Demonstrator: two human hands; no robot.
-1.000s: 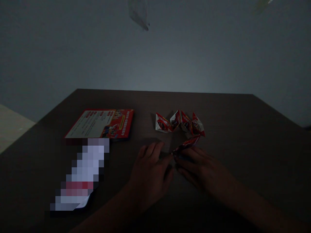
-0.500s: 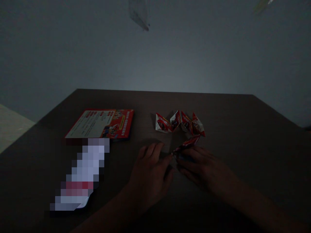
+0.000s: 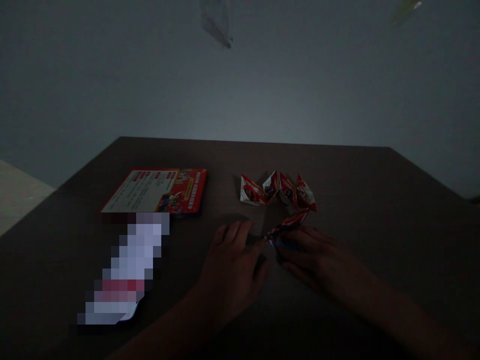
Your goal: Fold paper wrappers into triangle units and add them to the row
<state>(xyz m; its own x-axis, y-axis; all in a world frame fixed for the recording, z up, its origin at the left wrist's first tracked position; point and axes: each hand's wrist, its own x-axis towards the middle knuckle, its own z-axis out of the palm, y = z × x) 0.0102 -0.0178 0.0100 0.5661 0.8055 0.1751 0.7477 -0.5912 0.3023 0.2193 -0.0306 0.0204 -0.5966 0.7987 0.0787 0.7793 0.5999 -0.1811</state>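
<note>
In the dim middle of the table, a folded piece of red printed paper [image 3: 294, 219] lies between my hands, its right end raised off the table. My left hand [image 3: 228, 267] rests palm down, with the index fingertip and thumb side at the paper's left end and the other fingers bent toward the table. My right hand [image 3: 318, 255] has its fingers closed over the paper's near right side, covering part of it. A bluish part of the paper shows beneath those fingers. Just beyond stands a zigzag row of folded red and white paper pieces [image 3: 287, 190].
To the left lies a red and white printed booklet or flat box [image 3: 150, 192]. Nearer is a lit phone [image 3: 129, 312], its screen blurred out. The dark table [image 3: 225, 155] meets a grey wall [image 3: 300, 75], where a clear plastic bag [image 3: 215, 22] hangs.
My right hand has shifted slightly to the right, and more of the bluish part of the paper shows. My left hand has stayed in place.
</note>
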